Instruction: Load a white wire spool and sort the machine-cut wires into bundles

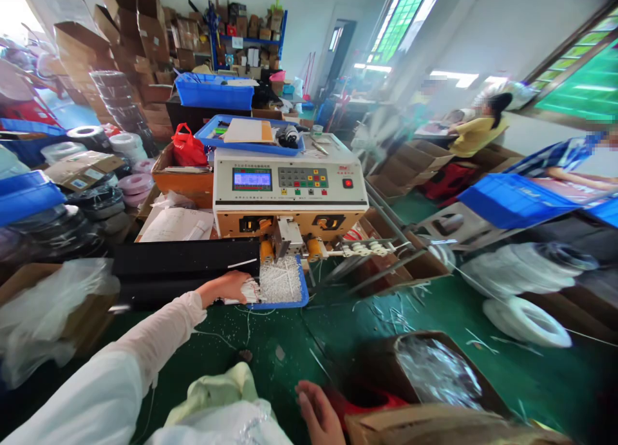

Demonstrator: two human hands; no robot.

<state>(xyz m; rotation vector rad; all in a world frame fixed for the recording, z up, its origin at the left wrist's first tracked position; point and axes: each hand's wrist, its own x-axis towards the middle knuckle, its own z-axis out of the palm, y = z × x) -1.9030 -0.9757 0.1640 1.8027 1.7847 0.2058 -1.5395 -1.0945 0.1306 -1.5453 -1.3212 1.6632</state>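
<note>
My left hand (229,286) reaches to the right end of a black chute (183,265), its fingers closed round a bundle of thin white wires (251,290). Just right of the bundle, a blue tray (305,290) holds many small white bits (282,281) and a few loose white strands. Above the tray stands a wire cutting and stripping machine (290,181) with a lit blue screen and a keypad. Low in the picture, near my lap, my right hand (319,414) has its fingers loosely bent and apart, with nothing visible in them.
A cardboard box (434,374) lined with shiny plastic stands at the lower right. Wire coils (526,322) lie farther right, and wire scraps (400,313) litter the green floor. Coils and cartons are stacked at left. Two people (477,132) sit at work on the right.
</note>
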